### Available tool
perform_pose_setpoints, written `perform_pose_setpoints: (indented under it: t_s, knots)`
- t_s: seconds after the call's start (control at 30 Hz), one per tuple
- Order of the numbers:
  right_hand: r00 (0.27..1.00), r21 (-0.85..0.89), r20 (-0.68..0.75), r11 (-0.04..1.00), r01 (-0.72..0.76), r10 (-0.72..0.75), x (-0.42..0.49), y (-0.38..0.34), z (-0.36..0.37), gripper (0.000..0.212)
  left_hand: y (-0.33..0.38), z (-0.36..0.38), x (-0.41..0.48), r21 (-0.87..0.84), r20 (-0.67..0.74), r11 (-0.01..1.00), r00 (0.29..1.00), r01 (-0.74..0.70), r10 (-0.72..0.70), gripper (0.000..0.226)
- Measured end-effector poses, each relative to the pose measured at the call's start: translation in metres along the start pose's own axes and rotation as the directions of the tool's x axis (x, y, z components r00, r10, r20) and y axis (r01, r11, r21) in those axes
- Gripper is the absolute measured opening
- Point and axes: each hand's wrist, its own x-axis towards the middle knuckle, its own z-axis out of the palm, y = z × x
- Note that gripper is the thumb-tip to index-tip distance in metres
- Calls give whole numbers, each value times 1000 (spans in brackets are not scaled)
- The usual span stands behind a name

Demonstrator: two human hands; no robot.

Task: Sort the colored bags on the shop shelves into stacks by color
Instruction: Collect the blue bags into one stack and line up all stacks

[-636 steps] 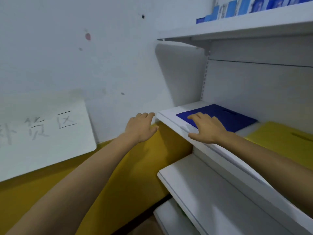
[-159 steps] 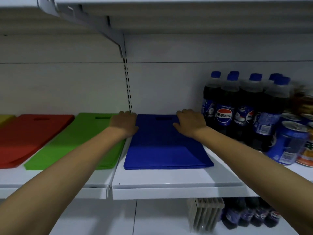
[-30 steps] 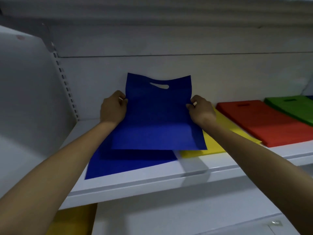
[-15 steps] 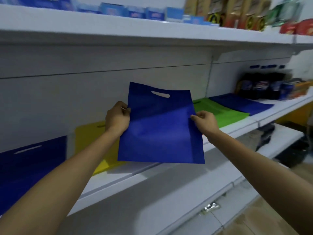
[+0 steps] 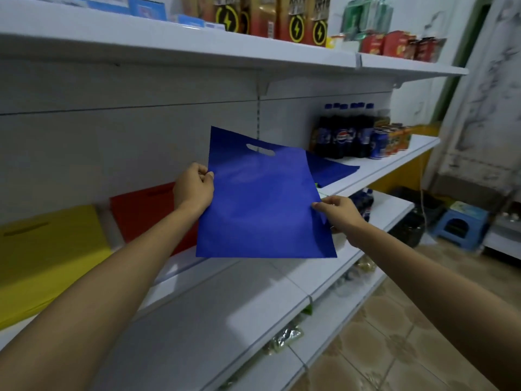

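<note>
I hold a flat blue bag (image 5: 262, 204) with a cut-out handle up in the air in front of the middle shelf. My left hand (image 5: 193, 190) pinches its left edge and my right hand (image 5: 337, 213) pinches its right edge. Behind it on the shelf lie a yellow stack (image 5: 48, 261) at the left and a red stack (image 5: 143, 210) beside it, partly hidden by my left arm. A blue stack (image 5: 332, 170) lies further right, just past the held bag. Only a sliver of green shows at the held bag's right edge.
Cola bottles (image 5: 344, 134) and cans (image 5: 392, 139) stand on the shelf right of the blue stack. Snack packs (image 5: 296, 18) line the top shelf. A lower white shelf (image 5: 225, 306) juts out below my arms. A blue stool (image 5: 459, 224) stands on the tiled floor at right.
I have turned further right along the shelves with the blue bag held between both hands. The far-left blue pile has left the view; the bottles and right blue stack are closer.
</note>
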Motion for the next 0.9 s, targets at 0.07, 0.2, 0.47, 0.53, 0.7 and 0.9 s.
perform_pose_setpoints:
  t_s: [0.07,0.2,0.47,0.53,0.7,0.9]
  knots:
    - [1000,-20,14,1000,4,-4,15,6,-12,21,10,21,13,-6,-16,1000,1000,24,-24,21]
    - [999,-120,-5,991,52,-53,55,8,-36,23,24,69,42,-83,-6,995,998,62,-63,22]
    - [975,-361,-168,930,74,-143,177,12,-100,19,59,176,126,-79,171,994,983,74,-60,18]
    - [970,-416,-180,906,76,-164,205,14,-116,18,66,198,143,-72,243,997,970,34,-15,25]
    - [965,-521,-159,848,96,-207,268,22,-143,14,71,243,169,-17,383,1000,924,-8,14,31]
    - [968,-553,-84,819,152,-236,348,37,-165,16,76,295,188,3,459,999,888,38,-35,8]
